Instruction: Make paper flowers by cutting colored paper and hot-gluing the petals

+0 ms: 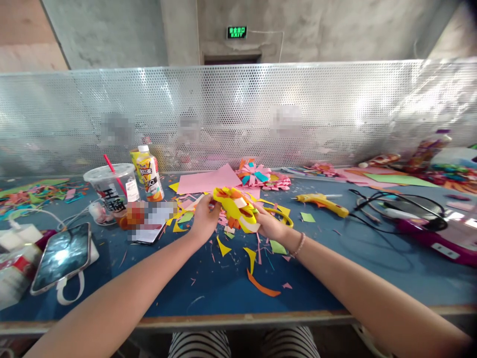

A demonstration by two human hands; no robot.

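From my feed both forearms reach in from the lower corners and meet over the middle of the blue tabletop. My left hand is curled, fingers closed on the left edge of a yellow paper piece, thumb side up. My right hand comes in from the other side with a beaded bracelet at the wrist; it is closed around yellow-handled scissors, one loop of the handle showing just past the knuckles. The blades are buried in the paper, so I cannot tell how far they are parted.

The paper piece sits between the two hands, lifted just above the tabletop — a bright yellow curled shape with orange and pale layers folded into it. Its exact outline is hard to make out because the strips overlap and the hands cover both ends.

Below it lie scattered scraps in yellow, orange, pink and green. Behind it a pink sheet lies flat, with finished paper flowers just beyond. To the right lies a yellow glue gun, and farther right a tangle of black cable. To the left stand a clear cup with a red straw and a small bottle, and a phone lies near the left edge. Some patches of the picture are blurred and unreadable — one beside the cup.
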